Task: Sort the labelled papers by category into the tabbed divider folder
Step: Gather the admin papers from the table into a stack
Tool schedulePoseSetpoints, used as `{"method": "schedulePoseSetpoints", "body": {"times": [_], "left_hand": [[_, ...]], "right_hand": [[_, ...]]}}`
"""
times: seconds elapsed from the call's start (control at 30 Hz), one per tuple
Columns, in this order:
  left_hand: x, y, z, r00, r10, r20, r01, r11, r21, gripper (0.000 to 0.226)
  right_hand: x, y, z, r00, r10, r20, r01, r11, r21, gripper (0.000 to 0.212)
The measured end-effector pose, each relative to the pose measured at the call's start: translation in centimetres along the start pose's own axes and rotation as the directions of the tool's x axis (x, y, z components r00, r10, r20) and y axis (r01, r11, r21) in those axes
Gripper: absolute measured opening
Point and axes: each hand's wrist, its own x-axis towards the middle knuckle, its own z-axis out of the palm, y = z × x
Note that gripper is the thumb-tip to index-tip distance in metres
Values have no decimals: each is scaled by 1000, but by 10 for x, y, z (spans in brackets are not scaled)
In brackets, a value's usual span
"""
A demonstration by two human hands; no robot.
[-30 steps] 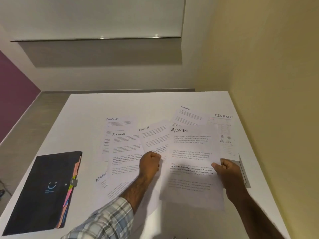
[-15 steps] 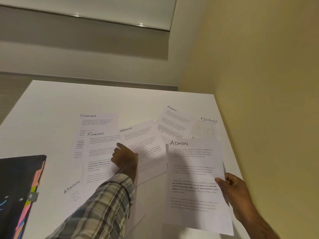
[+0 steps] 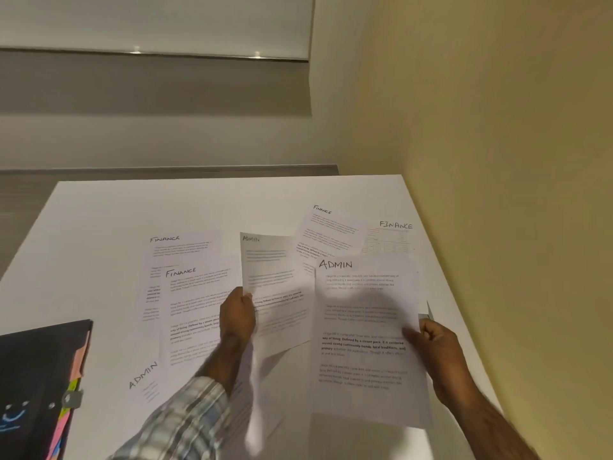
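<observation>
A: Quick one. Where are the hands?

B: Right hand point(image 3: 438, 356) pinches the big ADMIN sheet point(image 3: 365, 327) at its right edge, fingers point(image 3: 413, 335) closed on the paper, sheet raised off the counter point(image 3: 166, 207). Left hand point(image 3: 237, 313) grips a second ADMIN sheet point(image 3: 275, 287) at its left edge, fingers wrapped round it; that sheet curls and its lower end is blurred.

A: The rest of the papers?

B: Spread flat on the counter. Two FINANCE sheets point(image 3: 185, 283) overlapping at left, two more FINANCE sheets point(image 3: 335, 234) at the far right by the wall, one more ADMIN sheet point(image 3: 142, 376) near the plaid sleeve point(image 3: 185, 423).

A: Folder?

B: Black tabbed divider folder point(image 3: 39, 366) at the lower left, closed as far as I can tell, coloured tabs point(image 3: 74, 386) along its right edge. Well apart from both held sheets.

A: Handling notes?

B: Single sheets, light and floppy, so they sag from a one-edge pinch. I'd take each mid-edge or by a corner, thumb on top. Flat ones likely need sliding or a corner peeled up first. Overlapping sheets could drag along together.

A: Stage?

B: Looks like gathering the ADMIN group; nothing visibly filed yet.
</observation>
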Motion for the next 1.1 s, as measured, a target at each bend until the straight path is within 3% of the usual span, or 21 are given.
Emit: {"method": "schedulePoseSetpoints", "body": {"times": [0.1,0.23,0.33,0.43,0.6,0.73,0.83,0.97,1.1], "left_hand": [[-27,0,-25,995,82,51,-71,977,-201,22],[-75,22,-57,943,47,329,121,874,-470,25],[-96,32,-70,898,53,437,228,793,-565,29],[-110,39,-77,875,58,482,267,772,-577,30],[-128,43,-76,883,35,468,267,782,-563,30],[-143,50,-76,914,41,405,154,887,-436,24],[-142,41,-68,930,69,362,82,919,-386,31],[-142,30,-67,908,98,408,74,920,-385,36],[-136,-10,-71,973,-70,219,144,928,-343,22]], "right_hand": [[0,-11,11,999,-26,24,27,1000,-17,18],[1,-31,34,996,-66,65,67,998,-16,29],[4,-34,51,990,-120,72,121,993,-13,41],[0,-40,62,984,-131,121,122,989,81,40],[-11,-40,67,970,-206,126,186,970,155,10],[-18,-40,63,968,-198,157,175,974,146,34],[-16,-40,58,958,-68,277,43,994,96,30],[-19,-29,57,938,-12,348,30,999,-45,18],[-19,-23,61,954,13,301,17,995,-94,11]]}}
